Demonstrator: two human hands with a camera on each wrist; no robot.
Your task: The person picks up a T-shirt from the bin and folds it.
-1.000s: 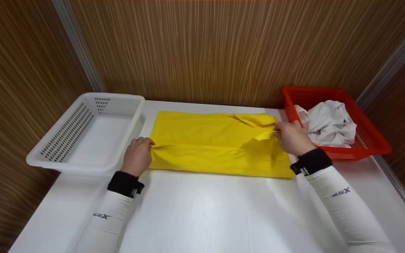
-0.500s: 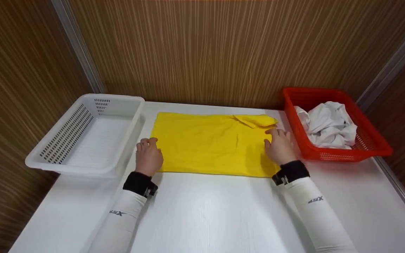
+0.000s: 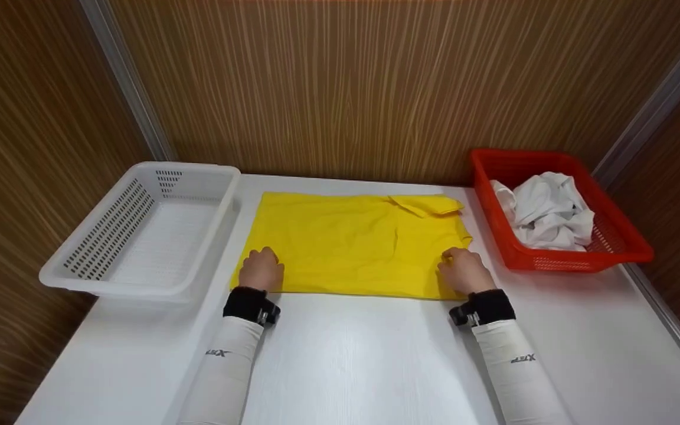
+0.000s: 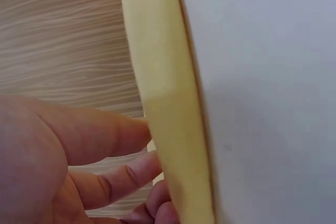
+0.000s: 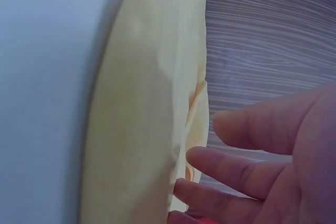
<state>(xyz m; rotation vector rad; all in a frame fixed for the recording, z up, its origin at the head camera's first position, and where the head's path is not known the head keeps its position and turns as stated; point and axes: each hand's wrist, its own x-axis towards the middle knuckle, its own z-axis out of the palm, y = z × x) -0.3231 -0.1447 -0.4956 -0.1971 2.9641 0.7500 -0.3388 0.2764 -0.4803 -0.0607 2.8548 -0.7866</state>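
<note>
A folded yellow cloth lies as a wide rectangle on the table, with a loose flap turned over at its far right corner. My left hand is over its near left corner, fingers loosely bent. In the left wrist view the thumb and index finger stand apart, tips overlapping the cloth's edge. Over the near right part is my right hand. The right wrist view shows its thumb and fingers spread and relaxed beside the cloth, gripping nothing.
To the left stands a white perforated basket with nothing in it. A red basket at the right holds crumpled white cloth. Wood-grain panels enclose the white table at the back and sides.
Both hands let go of the cloth's sides, moved inward and then toward its near edge. The raised front layer now lies flat, and the near left corner spreads further out.
</note>
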